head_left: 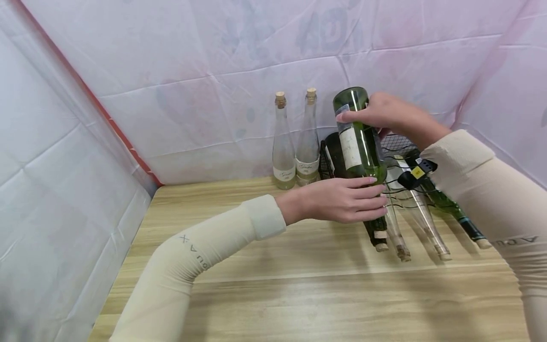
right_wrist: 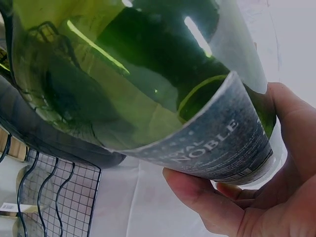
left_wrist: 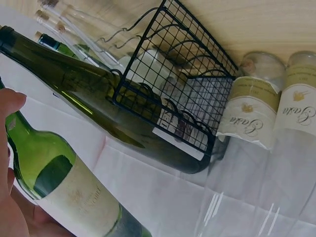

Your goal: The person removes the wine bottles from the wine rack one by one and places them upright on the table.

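A green wine bottle [head_left: 356,147] slants neck-down over the left side of a black wire rack [head_left: 397,142]. My right hand [head_left: 380,114] grips it near its base, thumb across the label; in the right wrist view the fingers [right_wrist: 197,197] lie against the back label. My left hand [head_left: 342,199] touches the shoulder and neck with its fingers fairly straight, the far side of the neck being hidden. Just behind it, a dark green bottle [left_wrist: 113,113] lies in the rack's end slot, neck outward.
Two clear corked bottles [head_left: 284,156] stand upright left of the rack, against the white cloth wall [head_left: 192,118]. Clear bottles [head_left: 423,218] and another green bottle [head_left: 461,218] lie in the rack, necks over the wooden table [head_left: 273,304].
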The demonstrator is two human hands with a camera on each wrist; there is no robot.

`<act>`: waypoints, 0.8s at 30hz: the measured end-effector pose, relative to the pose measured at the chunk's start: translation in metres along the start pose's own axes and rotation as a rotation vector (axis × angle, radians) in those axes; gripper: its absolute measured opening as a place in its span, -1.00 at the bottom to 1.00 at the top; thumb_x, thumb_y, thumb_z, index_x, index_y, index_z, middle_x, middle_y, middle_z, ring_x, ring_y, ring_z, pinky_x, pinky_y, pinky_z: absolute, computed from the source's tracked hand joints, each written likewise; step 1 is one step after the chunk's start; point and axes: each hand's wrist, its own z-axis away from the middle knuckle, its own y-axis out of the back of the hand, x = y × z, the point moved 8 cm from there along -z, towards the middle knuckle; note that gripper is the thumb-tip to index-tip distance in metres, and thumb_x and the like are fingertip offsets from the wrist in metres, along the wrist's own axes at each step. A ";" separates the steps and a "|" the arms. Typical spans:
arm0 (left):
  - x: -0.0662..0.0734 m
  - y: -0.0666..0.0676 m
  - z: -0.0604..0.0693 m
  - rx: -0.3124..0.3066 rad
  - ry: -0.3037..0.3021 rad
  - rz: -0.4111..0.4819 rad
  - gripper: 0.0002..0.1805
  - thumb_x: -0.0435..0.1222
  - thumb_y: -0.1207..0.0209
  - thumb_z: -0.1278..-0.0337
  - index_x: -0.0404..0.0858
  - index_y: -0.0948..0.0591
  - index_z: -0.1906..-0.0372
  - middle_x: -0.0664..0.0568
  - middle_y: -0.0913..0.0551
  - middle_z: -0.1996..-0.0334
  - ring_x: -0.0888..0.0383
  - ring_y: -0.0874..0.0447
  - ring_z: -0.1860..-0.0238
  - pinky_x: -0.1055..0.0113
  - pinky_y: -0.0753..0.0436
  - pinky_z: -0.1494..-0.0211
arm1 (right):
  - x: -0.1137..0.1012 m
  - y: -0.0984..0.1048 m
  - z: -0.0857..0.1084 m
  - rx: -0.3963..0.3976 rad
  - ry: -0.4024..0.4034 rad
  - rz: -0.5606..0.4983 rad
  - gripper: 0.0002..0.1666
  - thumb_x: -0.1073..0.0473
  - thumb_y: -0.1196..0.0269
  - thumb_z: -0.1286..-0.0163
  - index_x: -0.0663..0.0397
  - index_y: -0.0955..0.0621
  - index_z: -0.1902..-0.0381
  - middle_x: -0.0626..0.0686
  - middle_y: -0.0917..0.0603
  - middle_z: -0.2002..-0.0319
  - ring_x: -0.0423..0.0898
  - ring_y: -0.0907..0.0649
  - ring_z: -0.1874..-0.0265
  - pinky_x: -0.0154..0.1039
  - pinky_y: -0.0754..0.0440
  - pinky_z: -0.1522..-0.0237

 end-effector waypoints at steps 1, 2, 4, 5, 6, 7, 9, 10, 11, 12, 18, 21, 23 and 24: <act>0.001 0.000 -0.001 -0.003 -0.004 0.001 -0.43 -0.42 0.46 -0.69 -0.15 -0.42 -0.49 0.05 -0.55 -0.43 0.04 -0.48 -0.48 0.09 -0.34 -0.66 | -0.001 -0.001 0.000 0.001 0.001 -0.001 0.04 -0.52 -0.29 -0.27 0.40 -0.43 -0.10 0.18 -0.70 0.26 0.06 -0.74 0.39 -0.08 -0.79 0.34; 0.002 -0.001 -0.002 -0.008 -0.008 0.003 -0.43 -0.42 0.47 -0.69 -0.15 -0.42 -0.49 0.05 -0.55 -0.43 0.03 -0.48 -0.49 0.09 -0.34 -0.66 | -0.002 -0.002 0.000 0.002 0.002 -0.004 0.03 -0.52 -0.29 -0.28 0.39 -0.43 -0.10 0.18 -0.70 0.26 0.06 -0.74 0.40 -0.08 -0.79 0.34; 0.004 -0.002 -0.004 -0.019 -0.015 0.006 -0.42 -0.43 0.49 -0.68 -0.15 -0.41 -0.50 0.04 -0.54 -0.44 0.02 -0.47 -0.50 0.09 -0.33 -0.67 | -0.003 -0.003 -0.001 0.008 0.004 -0.001 0.02 -0.52 -0.30 -0.28 0.38 -0.43 -0.09 0.18 -0.69 0.26 0.05 -0.74 0.40 -0.09 -0.78 0.35; 0.004 -0.002 -0.004 -0.024 -0.018 0.010 -0.41 -0.43 0.49 -0.68 -0.16 -0.41 -0.50 0.04 -0.53 -0.45 0.02 -0.46 -0.50 0.09 -0.32 -0.67 | -0.003 -0.003 -0.001 0.009 0.003 0.000 0.02 -0.52 -0.30 -0.28 0.38 -0.44 -0.08 0.18 -0.69 0.26 0.04 -0.73 0.40 -0.09 -0.78 0.35; 0.005 -0.002 -0.005 -0.030 -0.020 0.017 -0.41 -0.43 0.50 -0.68 -0.15 -0.41 -0.50 0.03 -0.52 -0.45 0.01 -0.45 -0.51 0.08 -0.31 -0.68 | -0.003 -0.003 -0.001 0.009 0.003 -0.003 0.02 -0.52 -0.30 -0.27 0.38 -0.44 -0.09 0.18 -0.69 0.25 0.04 -0.73 0.40 -0.10 -0.78 0.35; 0.005 -0.003 -0.006 -0.038 -0.022 0.024 -0.41 -0.42 0.50 -0.68 -0.15 -0.40 -0.51 0.03 -0.52 -0.46 0.01 -0.44 -0.52 0.09 -0.30 -0.68 | -0.003 -0.004 -0.001 0.007 0.004 -0.006 0.02 -0.51 -0.30 -0.27 0.38 -0.44 -0.09 0.17 -0.69 0.25 0.03 -0.73 0.40 -0.10 -0.78 0.35; 0.006 -0.003 -0.007 -0.053 -0.025 0.037 -0.41 -0.41 0.51 -0.69 -0.15 -0.39 -0.52 0.02 -0.51 -0.47 0.01 -0.42 -0.53 0.09 -0.29 -0.69 | -0.003 -0.005 -0.001 0.001 0.007 -0.011 0.02 -0.52 -0.30 -0.27 0.37 -0.44 -0.09 0.17 -0.69 0.24 0.03 -0.73 0.39 -0.10 -0.79 0.34; 0.006 -0.004 -0.008 -0.061 -0.028 0.042 -0.41 -0.41 0.52 -0.69 -0.15 -0.39 -0.52 0.02 -0.50 -0.47 0.00 -0.42 -0.53 0.09 -0.29 -0.69 | -0.004 -0.005 -0.001 -0.002 0.008 -0.013 0.02 -0.52 -0.30 -0.27 0.37 -0.44 -0.10 0.17 -0.69 0.24 0.03 -0.73 0.39 -0.10 -0.79 0.34; 0.007 -0.004 -0.008 -0.066 -0.032 0.044 -0.41 -0.40 0.52 -0.69 -0.15 -0.39 -0.52 0.01 -0.50 -0.47 0.00 -0.41 -0.53 0.09 -0.28 -0.69 | -0.004 -0.005 -0.002 -0.003 0.010 -0.014 0.02 -0.52 -0.30 -0.27 0.37 -0.43 -0.10 0.17 -0.69 0.24 0.03 -0.73 0.39 -0.10 -0.79 0.34; 0.007 -0.004 -0.009 -0.072 -0.037 0.044 -0.41 -0.40 0.52 -0.69 -0.15 -0.38 -0.53 0.01 -0.50 -0.48 0.00 -0.41 -0.53 0.09 -0.29 -0.69 | -0.005 -0.006 -0.002 -0.004 0.011 -0.013 0.02 -0.52 -0.30 -0.27 0.37 -0.43 -0.10 0.17 -0.69 0.24 0.03 -0.73 0.39 -0.10 -0.79 0.34; 0.011 -0.006 -0.010 -0.099 -0.060 0.047 -0.42 -0.39 0.49 -0.68 -0.15 -0.38 -0.53 0.04 -0.50 -0.47 0.01 -0.43 -0.52 0.10 -0.25 -0.70 | -0.007 -0.006 -0.001 0.001 0.016 0.007 -0.01 -0.52 -0.29 -0.28 0.35 -0.45 -0.07 0.15 -0.70 0.27 0.02 -0.73 0.41 -0.11 -0.78 0.35; 0.012 -0.007 -0.009 -0.097 -0.056 0.055 -0.43 -0.37 0.48 -0.69 -0.15 -0.40 -0.51 0.05 -0.54 -0.44 0.01 -0.48 -0.47 0.11 -0.27 -0.70 | -0.007 -0.006 0.000 0.003 0.022 0.017 -0.03 -0.52 -0.29 -0.28 0.34 -0.48 -0.01 0.13 -0.71 0.32 0.02 -0.73 0.44 -0.09 -0.78 0.35; 0.012 -0.007 -0.008 -0.088 -0.056 0.051 -0.44 -0.36 0.47 -0.68 -0.15 -0.41 -0.49 0.05 -0.57 -0.39 0.02 -0.51 -0.43 0.11 -0.30 -0.68 | -0.007 -0.006 0.001 0.006 0.027 0.012 -0.05 -0.51 -0.29 -0.29 0.34 -0.49 0.00 0.12 -0.71 0.35 0.02 -0.73 0.45 -0.08 -0.78 0.35; 0.012 -0.008 -0.007 -0.082 -0.057 0.050 -0.44 -0.36 0.47 -0.68 -0.15 -0.42 -0.48 0.04 -0.58 -0.37 0.01 -0.53 -0.42 0.10 -0.31 -0.68 | -0.007 -0.007 0.001 0.007 0.030 0.007 -0.05 -0.50 -0.29 -0.29 0.34 -0.49 0.00 0.11 -0.72 0.35 0.01 -0.73 0.45 -0.08 -0.78 0.35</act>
